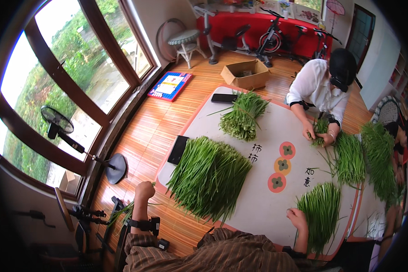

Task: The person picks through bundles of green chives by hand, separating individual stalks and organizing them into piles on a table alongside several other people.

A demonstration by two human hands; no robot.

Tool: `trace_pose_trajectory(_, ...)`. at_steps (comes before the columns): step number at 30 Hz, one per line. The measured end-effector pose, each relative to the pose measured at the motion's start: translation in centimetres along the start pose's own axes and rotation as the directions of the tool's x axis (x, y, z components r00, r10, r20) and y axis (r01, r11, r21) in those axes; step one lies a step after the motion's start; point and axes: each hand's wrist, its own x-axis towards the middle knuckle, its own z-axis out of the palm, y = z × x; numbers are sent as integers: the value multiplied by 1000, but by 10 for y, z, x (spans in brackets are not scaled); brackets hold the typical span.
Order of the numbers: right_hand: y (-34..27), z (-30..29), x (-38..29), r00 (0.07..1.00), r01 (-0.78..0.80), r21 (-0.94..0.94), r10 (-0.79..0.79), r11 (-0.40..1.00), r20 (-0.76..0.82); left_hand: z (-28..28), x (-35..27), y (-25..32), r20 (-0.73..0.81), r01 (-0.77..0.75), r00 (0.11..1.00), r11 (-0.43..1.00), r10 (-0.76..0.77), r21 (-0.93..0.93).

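My left hand (pixel 145 190) is a fist held past the table's left edge. A short green tip pokes out of it, and long green chive leaves (pixel 125 212) trail behind the forearm toward the floor. My right hand (pixel 296 217) hovers at the near side, fingers curled; whether anything thin is pinched there is unclear. Right beside it lies a loose pile of chives (pixel 319 214). A large stack of chives (pixel 210 176) covers the table's left part. Beyond it rests a bundle of chives (pixel 243 115), cut ends toward me. The pale table mat (pixel 258 207) has an orange border.
Two black phones (pixel 177 150) (pixel 224 98) lie along the left edge. Opposite, a person (pixel 318 85) in white handles chives beside more piles (pixel 349 158) (pixel 377 156). A cardboard box (pixel 245 74), a pedestal fan (pixel 115 168) and exercise bikes (pixel 270 37) stand on the floor.
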Motion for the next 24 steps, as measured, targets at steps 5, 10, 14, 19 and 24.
trace_pose_trajectory(5,-35,26,10,997,83,-148,-81,986,18,9,41,40,50,-126,989,966,141,-225)
trace_pose_trajectory(10,-28,26,-1,998,61,-224,-64,973,-8,46,129,115,-316,-246,940,891,124,-382)
trace_pose_trajectory(14,-22,16,-22,998,-56,-244,44,968,-55,53,177,147,-372,-255,921,899,114,-356)
trace_pose_trajectory(19,13,12,-37,988,-114,-220,87,969,-126,54,209,170,-149,-250,967,898,208,-362)
trace_pose_trajectory(24,4,17,-35,992,-87,-234,62,968,-109,45,223,171,-12,-274,955,869,296,-412)
